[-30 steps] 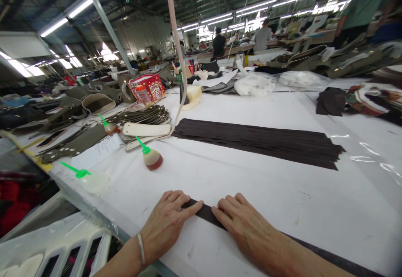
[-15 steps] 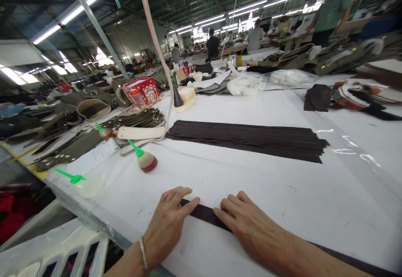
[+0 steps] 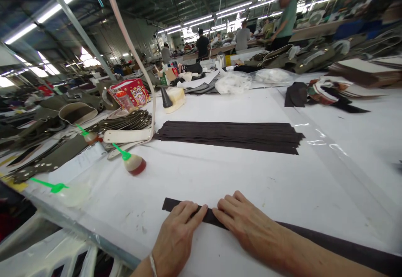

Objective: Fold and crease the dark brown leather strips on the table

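Observation:
A long dark brown strip (image 3: 171,204) lies across the near part of the white table, its left end bare and its right part running off beneath my right forearm. My left hand (image 3: 179,231) is closed on the strip near that end, with thumb and fingertips pressed to it. Just to the right, my right hand (image 3: 240,218) has its fingers bent and closed on the same strip. A small gap of strip shows between the two hands. Beyond them lies a flat stack of similar dark strips (image 3: 229,137).
Left of the stack stand green-tipped squeeze bottles (image 3: 135,165), near pale leather straps (image 3: 127,135). A hanging hose (image 3: 130,38) comes down beside them. A pale block with a black cone (image 3: 174,99), plastic bags (image 3: 234,83) and dark scraps (image 3: 295,94) lie farther back.
My left hand has shifted right along the strip, nearer my right hand, and its fingers have closed down. The strip's left end now shows. The whole view has shifted too.

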The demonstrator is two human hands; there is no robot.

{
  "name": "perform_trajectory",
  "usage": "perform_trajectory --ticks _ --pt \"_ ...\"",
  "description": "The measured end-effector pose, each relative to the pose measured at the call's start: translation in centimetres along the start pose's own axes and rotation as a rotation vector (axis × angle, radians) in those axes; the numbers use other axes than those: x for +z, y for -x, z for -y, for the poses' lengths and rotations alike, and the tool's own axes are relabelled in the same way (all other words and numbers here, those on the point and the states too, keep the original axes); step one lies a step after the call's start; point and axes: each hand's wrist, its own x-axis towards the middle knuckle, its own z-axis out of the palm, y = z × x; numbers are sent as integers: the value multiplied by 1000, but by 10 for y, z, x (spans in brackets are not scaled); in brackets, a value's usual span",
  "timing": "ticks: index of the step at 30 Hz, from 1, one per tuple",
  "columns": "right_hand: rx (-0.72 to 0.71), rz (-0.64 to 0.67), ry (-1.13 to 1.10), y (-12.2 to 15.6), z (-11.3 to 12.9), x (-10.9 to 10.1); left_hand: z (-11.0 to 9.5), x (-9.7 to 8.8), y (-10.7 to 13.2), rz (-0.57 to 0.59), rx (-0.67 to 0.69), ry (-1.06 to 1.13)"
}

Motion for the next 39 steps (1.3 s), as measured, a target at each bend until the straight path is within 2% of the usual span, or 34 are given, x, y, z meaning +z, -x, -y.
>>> perform_trajectory --ticks 8,15,18,21,24,27,30,33,39 --pt "30 -1 -3 29 -7 -12 0 -1 -2 107 30 -118" --pt "59 -15 -36 57 -14 -18 1 -3 -5 120 70 -203" --pt "56 -24 -39 66 -16 -20 0 -5 -6 90 93 -220" --pt "41 -32 -26 69 -17 -20 -11 -5 -12 -20 104 -252" --pt "29 -36 6 68 -17 -18 -30 1 -23 -103 123 -194" --pt "27 -37 29 67 -17 -18 -48 12 -34 -93 201 -53" --pt "31 -23 29 67 -17 -20 -52 19 -39 -55 228 7" --pt "24 -6 35 69 -18 -23 -39 16 -30 -10 220 -38" --pt "12 -9 6 73 -19 -24 23 -12 15 -29 135 -267"
